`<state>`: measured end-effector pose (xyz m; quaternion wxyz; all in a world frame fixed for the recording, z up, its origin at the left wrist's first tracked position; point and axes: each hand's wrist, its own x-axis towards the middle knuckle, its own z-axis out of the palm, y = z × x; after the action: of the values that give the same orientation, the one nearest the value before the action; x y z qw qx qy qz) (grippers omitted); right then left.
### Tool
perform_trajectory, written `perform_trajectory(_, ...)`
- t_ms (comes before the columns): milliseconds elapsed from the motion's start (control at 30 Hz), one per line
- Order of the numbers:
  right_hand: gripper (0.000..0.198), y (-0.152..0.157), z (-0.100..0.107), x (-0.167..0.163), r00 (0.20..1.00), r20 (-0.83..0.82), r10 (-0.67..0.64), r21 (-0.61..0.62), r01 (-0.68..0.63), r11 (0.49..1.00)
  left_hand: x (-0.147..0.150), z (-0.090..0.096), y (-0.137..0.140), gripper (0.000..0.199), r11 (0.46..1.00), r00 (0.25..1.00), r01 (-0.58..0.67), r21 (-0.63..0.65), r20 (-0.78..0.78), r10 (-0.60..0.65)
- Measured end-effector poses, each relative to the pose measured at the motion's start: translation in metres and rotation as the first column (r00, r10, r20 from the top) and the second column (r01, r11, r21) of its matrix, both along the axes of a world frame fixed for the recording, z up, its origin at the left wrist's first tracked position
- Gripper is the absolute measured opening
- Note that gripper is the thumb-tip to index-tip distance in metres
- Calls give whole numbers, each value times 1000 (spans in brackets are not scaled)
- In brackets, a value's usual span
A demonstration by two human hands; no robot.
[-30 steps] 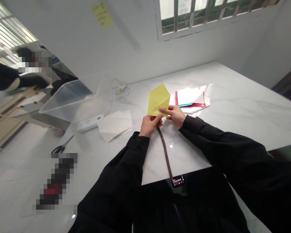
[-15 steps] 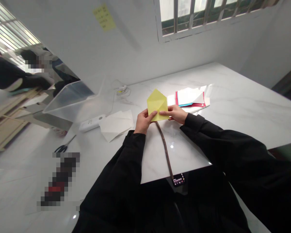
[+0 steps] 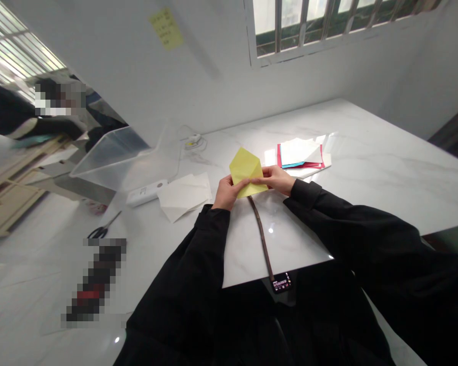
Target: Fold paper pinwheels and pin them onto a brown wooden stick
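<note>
A folded sheet of yellow paper (image 3: 246, 165), pointed at its top like an open envelope, is held above the table between both hands. My left hand (image 3: 228, 192) grips its lower left side, thumb lying across the front. From the right, my right hand (image 3: 277, 179) pinches the lower right part, its thumb close to the left thumb. The fingers behind the paper are hidden. Below the paper a thin brown stick (image 3: 261, 229) runs toward the table's front edge, where a phone with a lit screen (image 3: 281, 282) is seen.
White paper sheets (image 3: 185, 195) lie left of my hands, beside a white power strip (image 3: 147, 193). Scissors (image 3: 101, 231) and a clear plastic bin (image 3: 110, 157) are farther left. Red, blue and white papers (image 3: 301, 153) are stacked at right. Another person (image 3: 15, 112) is at far left.
The yellow paper has tipped and come slightly lower, its point shifting left. Both thumbs have moved closer together across its front. Both hands keep their hold.
</note>
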<state>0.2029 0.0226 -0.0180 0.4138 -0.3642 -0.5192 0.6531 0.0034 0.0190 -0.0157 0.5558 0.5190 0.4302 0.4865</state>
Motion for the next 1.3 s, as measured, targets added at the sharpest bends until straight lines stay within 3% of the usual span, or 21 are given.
perform_trajectory(300,34,3,-2,1,997,-28,71,-65,-73,995,-6,11,1,64,995,1000,-14,97,20,12)
perform_trajectory(400,32,2,-2,1,997,-21,78,-70,-80,994,-9,15,1,53,990,999,-34,138,3,34)
perform_trajectory(633,27,-1,0,-1,999,19,46,-85,-45,995,-11,23,-1,15,930,985,-59,362,-132,114)
perform_trajectory(867,28,-3,4,-2,998,33,59,-100,-56,993,-10,28,-4,8,899,981,11,437,-181,75)
perform_trajectory(1033,32,-2,1,-1,998,-3,59,-94,-59,994,-9,31,-9,18,933,969,38,359,-242,54)
perform_trajectory(1200,34,-2,0,-1,997,10,79,-75,-78,994,-6,23,-8,34,982,986,-27,186,-158,57)
perform_trajectory(1300,34,-1,-2,-1,997,-5,80,-61,-80,995,-2,17,-7,49,994,997,-5,106,-75,13)
